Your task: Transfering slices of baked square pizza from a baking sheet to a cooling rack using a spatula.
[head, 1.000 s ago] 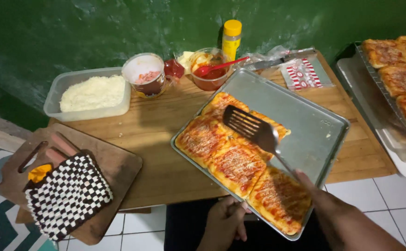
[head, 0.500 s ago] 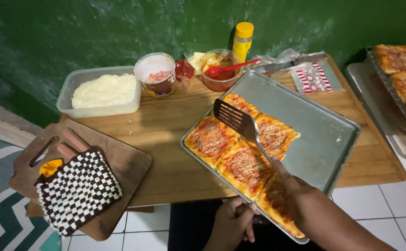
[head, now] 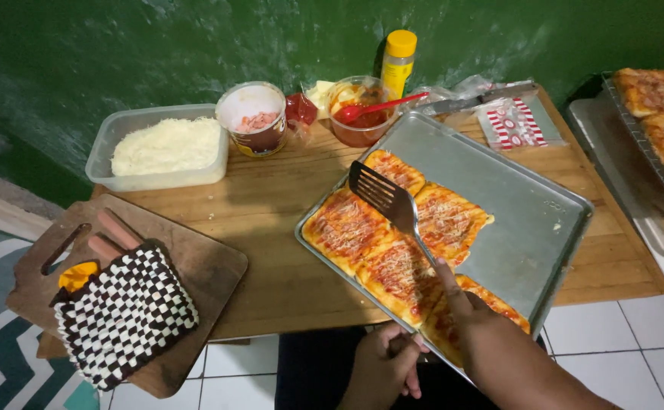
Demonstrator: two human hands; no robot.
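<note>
My right hand (head: 468,315) grips the handle of a slotted metal spatula (head: 383,194), whose blade hovers over the pizza slices (head: 392,243) on a metal baking tray (head: 522,220). Several square slices with red sauce and cheese fill the tray's left and front part. My left hand (head: 386,364) holds the tray's near edge from below, at the front of the wooden table (head: 271,266).
At the back stand a plastic tub of grated cheese (head: 166,146), a cup of chopped sausage (head: 254,118), a bowl of red sauce with a red spoon (head: 362,110) and a yellow bottle (head: 399,61). A cutting board with a checkered potholder (head: 123,315) lies left. Another rack of pizza (head: 662,121) sits right.
The spatula blade has shifted left across the slices, and the camera view has moved so the tray sits further right. My left hand stays on the tray's edge.
</note>
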